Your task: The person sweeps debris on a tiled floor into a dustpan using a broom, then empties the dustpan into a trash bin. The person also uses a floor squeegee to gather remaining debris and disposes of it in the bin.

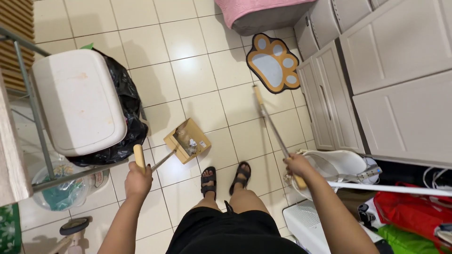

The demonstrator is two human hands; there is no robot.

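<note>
Left hand [138,180] closed around the wooden grip of a long-handled dustpan [188,140], tan pan tilted just above the cream tile floor [188,66], grey dust and debris inside. Right hand [297,165] gripping a broom handle [273,129], wood-ended metal stick slanting up toward a paw-shaped mat [273,63], orange rim with grey-blue pads. Broom head not in view. Feet in black sandals [225,178] between the two hands, just below the pan.

Left of the pan: white lidded bin [77,101] with a black bag [129,117] spilling over the rim, close to the left hand. Below it, a clear bag with a teal package [61,193] behind a metal bar. Right: grey-white cabinets [376,80]. Bottom right: red bag [409,209], green bag [405,240], white basket [339,164] near the right hand. Pink cover [254,9] at top.
</note>
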